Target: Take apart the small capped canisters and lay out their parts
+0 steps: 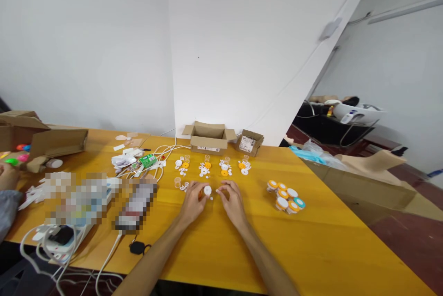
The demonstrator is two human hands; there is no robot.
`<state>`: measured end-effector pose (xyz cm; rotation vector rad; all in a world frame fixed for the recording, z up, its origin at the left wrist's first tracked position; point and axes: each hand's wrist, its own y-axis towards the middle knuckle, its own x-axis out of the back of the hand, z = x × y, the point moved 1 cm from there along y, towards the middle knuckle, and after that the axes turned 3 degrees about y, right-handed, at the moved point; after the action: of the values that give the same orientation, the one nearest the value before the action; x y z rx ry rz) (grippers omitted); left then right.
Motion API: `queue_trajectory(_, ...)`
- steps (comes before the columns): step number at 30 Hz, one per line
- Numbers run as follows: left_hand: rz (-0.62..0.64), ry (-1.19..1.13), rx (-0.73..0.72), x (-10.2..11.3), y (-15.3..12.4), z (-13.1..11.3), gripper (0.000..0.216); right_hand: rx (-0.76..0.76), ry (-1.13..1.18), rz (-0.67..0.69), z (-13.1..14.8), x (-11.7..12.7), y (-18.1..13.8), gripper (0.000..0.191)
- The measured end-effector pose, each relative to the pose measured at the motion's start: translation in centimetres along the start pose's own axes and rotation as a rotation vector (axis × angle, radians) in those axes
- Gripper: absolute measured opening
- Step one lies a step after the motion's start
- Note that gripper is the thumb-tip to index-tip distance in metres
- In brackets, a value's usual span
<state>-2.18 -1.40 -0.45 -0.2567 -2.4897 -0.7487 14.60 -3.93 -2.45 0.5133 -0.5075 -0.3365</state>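
My left hand (192, 202) is closed in a pinch on a white disc (207, 190) with a raised round face. Something orange (200, 194) shows between its fingers, partly hidden. Just to the right, my right hand (231, 200) pinches a tiny white piece (217, 190) between thumb and fingertip. Below the disc lies a small white part (211, 198). Beyond my hands sit several clusters of parts, with clear plastic cups (207, 158), yellow discs (224, 173) and white discs (244, 171). A clear cup (177, 182) and small white parts (184, 187) lie left of my left hand.
Several capped clear jars (282, 203) stand together on the right. Cardboard boxes (208, 143) are at the back. A phone-like device (136, 206), power strip (100, 206), cables and a green packet (148, 161) occupy the left. Another person's hand (8, 177) is at the far left.
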Motion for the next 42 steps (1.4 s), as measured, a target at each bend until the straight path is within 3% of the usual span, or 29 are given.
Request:
queue_trajectory(5, -0.010, -0.009, 0.009, -0.1, 0.1, 0.2, 0.033, 0.010, -0.024, 0.100, -0.5, -0.3, -0.1, 0.015)
queue_trajectory(15, 0.011, 0.030, -0.094, -0.2, -0.3, -0.3, 0.030, 0.001, 0.140, 0.130, 1.4, -0.7, -0.2, 0.017)
queue_trajectory(21, -0.038, 0.072, -0.044, -0.1, -0.1, 0.0, 0.032, 0.108, -0.125, 0.073, -0.8, -0.9, 0.3, 0.026)
queue_trajectory(26, -0.127, 0.089, -0.001, 0.1, 0.1, 0.3, 0.032, 0.236, -0.412, 0.179, -1.8, -1.7, 1.7, 0.043)
queue_trajectory(31, -0.147, 0.100, 0.019, 0.2, 0.1, 0.4, 0.032, 0.235, -0.606, 0.253, -1.2, -1.9, 3.2, 0.046)
queue_trajectory(37, -0.151, 0.104, 0.024, 0.3, 0.1, 0.3, 0.029, 0.223, -0.659, 0.246, -1.1, -1.9, 3.0, 0.034)
queue_trajectory(42, -0.165, 0.089, 0.014, 0.2, 0.1, 0.3, 0.032, 0.272, -0.573, 0.237, -1.0, -1.7, 1.6, 0.035)
